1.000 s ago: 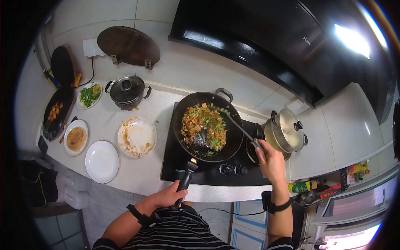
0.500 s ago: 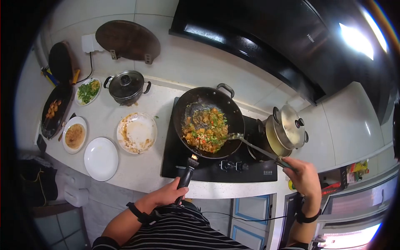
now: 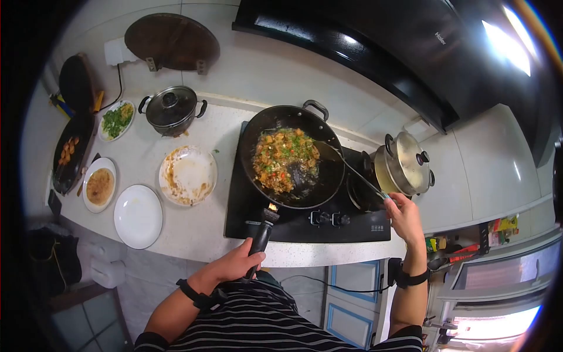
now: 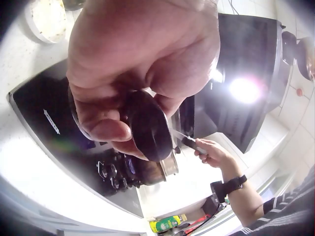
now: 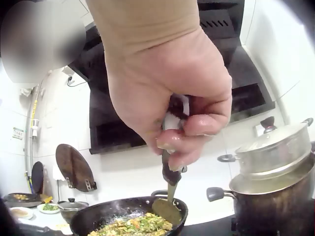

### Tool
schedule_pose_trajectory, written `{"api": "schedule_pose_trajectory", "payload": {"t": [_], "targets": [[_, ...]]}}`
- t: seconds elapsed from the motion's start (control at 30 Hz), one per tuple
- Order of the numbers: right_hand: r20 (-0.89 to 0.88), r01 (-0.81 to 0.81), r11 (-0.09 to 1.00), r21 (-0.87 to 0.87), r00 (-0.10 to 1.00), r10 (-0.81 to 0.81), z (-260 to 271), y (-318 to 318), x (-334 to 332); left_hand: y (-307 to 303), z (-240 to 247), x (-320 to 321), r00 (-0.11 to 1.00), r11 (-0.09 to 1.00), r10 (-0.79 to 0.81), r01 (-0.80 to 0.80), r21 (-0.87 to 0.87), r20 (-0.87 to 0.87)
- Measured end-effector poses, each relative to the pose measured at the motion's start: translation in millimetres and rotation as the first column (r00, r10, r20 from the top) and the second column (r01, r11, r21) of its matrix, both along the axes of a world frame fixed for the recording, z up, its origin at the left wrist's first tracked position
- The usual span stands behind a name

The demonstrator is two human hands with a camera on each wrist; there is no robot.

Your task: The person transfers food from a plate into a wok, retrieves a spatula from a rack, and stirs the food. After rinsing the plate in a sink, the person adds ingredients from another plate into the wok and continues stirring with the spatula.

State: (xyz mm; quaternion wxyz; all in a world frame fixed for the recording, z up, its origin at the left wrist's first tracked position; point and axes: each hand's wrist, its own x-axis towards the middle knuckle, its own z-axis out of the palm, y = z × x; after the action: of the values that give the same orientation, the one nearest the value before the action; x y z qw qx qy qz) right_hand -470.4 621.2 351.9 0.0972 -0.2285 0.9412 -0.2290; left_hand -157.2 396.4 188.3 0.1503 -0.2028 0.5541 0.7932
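From my end, my left hand (image 3: 236,263) still grips the wok handle (image 3: 262,237). My right hand (image 3: 406,220), pinching the spatula (image 3: 363,178), has moved nearer the wok (image 3: 330,179), which sits ahead of my left hand; the food (image 3: 281,155) now lies mostly farther from both hands.

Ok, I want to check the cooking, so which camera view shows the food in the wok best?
The head view: it looks down into the wok, with nearly all the food in sight. The right wrist view shows it at a low slant, cut off by the picture's lower edge. The left wrist view shows none of it.
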Motion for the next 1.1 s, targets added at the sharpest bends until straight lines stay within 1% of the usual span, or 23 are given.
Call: {"api": "schedule_pose_trajectory", "payload": {"t": [0.03,0.07,0.17,0.23,0.3,0.33,0.4,0.43,0.47,0.5,0.57,0.63,0.7,0.73,0.8,0.83,0.87,0.9,0.97,1.03,1.07,1.1], "targets": [[0.030,0.042,0.998,0.045,0.999,-0.043,-4.0,-0.6,-2.8,-0.2,0.0,0.8,1.000,1.000,0.003,-0.003,0.003,-0.002],[0.075,0.072,0.997,0.040,0.994,-0.075,-12.7,-5.8,-4.0,-0.5,-1.5,1.1,1.000,1.000,0.005,-0.005,0.010,-0.007],[0.251,0.025,0.990,0.137,0.966,-0.059,-42.6,-33.5,-6.3,0.7,-4.5,0.9,1.000,1.000,0.004,-0.004,0.014,-0.012],[0.307,-0.015,0.997,0.077,0.952,-0.010,-60.9,-54.8,-0.8,0.4,-2.2,0.4,1.000,1.000,-0.004,0.004,-0.005,0.001],[0.392,-0.108,0.990,-0.090,0.910,0.134,-80.2,-61.1,2.1,0.2,0.4,0.5,1.000,1.000,-0.006,0.006,-0.002,0.026],[0.388,-0.158,0.983,-0.090,0.904,0.181,-82.6,-62.7,1.8,-0.4,1.9,-0.8,0.999,1.000,-0.009,0.009,-0.002,0.037],[0.172,-0.309,0.951,-0.005,0.937,0.305,-71.9,-47.9,1.3,-0.6,2.9,-1.3,1.000,1.000,-0.006,0.007,-0.009,0.031],[0.066,-0.376,0.925,0.055,0.926,0.373,-56.5,-43.9,6.7,-0.6,3.2,-1.1,1.000,1.000,-0.002,0.002,-0.010,0.027],[0.043,-0.398,0.884,0.246,0.915,0.400,-22.2,-47.8,19.7,-0.6,4.1,-1.5,1.000,1.000,-0.002,0.002,-0.003,0.030],[-0.065,-0.430,0.856,0.286,0.883,0.465,-15.0,-35.4,18.2,-0.7,5.0,-1.7,0.999,1.000,-0.003,0.003,0.005,0.033],[-0.325,-0.491,0.838,0.239,0.773,0.545,5.8,-15.3,20.8,-0.8,3.9,-2.3,0.999,1.000,-0.009,0.009,0.006,0.032],[-0.367,-0.404,0.857,0.320,0.781,0.505,42.2,-2.4,35.4,-1.6,0.3,-1.5,0.999,1.000,-0.018,0.019,-0.008,0.026],[-0.443,-0.332,0.835,0.440,0.728,0.523,68.5,8.1,47.7,-2.3,-2.9,-0.6,0.999,0.999,-0.028,0.028,-0.016,0.023],[-0.449,-0.306,0.816,0.490,0.714,0.537,82.6,10.0,57.5,-2.2,-3.7,-0.3,0.999,0.999,-0.034,0.034,-0.020,0.021],[-0.413,-0.328,0.812,0.482,0.732,0.541,87.6,12.5,69.2,-1.9,-5.2,0.3,0.999,0.999,-0.037,0.038,-0.022,0.022],[-0.395,-0.338,0.811,0.478,0.742,0.542,86.4,11.7,73.9,-1.6,-5.7,0.1,0.999,0.999,-0.040,0.041,-0.023,0.024],[-0.406,-0.366,0.814,0.451,0.728,0.552,73.9,8.0,75.5,-1.5,-5.4,0.0,0.999,0.999,-0.038,0.039,-0.026,0.027],[-0.401,-0.382,0.786,0.486,0.702,0.589,58.1,1.5,78.1,-1.6,-4.5,0.0,0.999,0.999,-0.036,0.037,-0.030,0.029],[-0.546,-0.381,0.816,0.434,0.609,0.575,17.0,-19.5,73.6,-1.0,-2.9,-0.5,0.999,0.999,-0.034,0.035,-0.031,0.035],[-0.577,-0.312,0.867,0.388,0.651,0.492,-1.9,-33.3,61.2,-1.0,-1.2,0.2,0.999,0.999,-0.030,0.032,-0.029,0.045],[-0.545,-0.269,0.892,0.364,0.715,0.438,-5.4,-36.3,57.5,-1.2,-0.5,1.2,0.998,0.999,-0.036,0.038,-0.030,0.047],[-0.550,-0.265,0.921,0.285,0.742,0.383,-9.2,-32.0,53.1,-1.7,0.0,0.9,0.998,0.999,-0.040,0.042,-0.030,0.046]]}}
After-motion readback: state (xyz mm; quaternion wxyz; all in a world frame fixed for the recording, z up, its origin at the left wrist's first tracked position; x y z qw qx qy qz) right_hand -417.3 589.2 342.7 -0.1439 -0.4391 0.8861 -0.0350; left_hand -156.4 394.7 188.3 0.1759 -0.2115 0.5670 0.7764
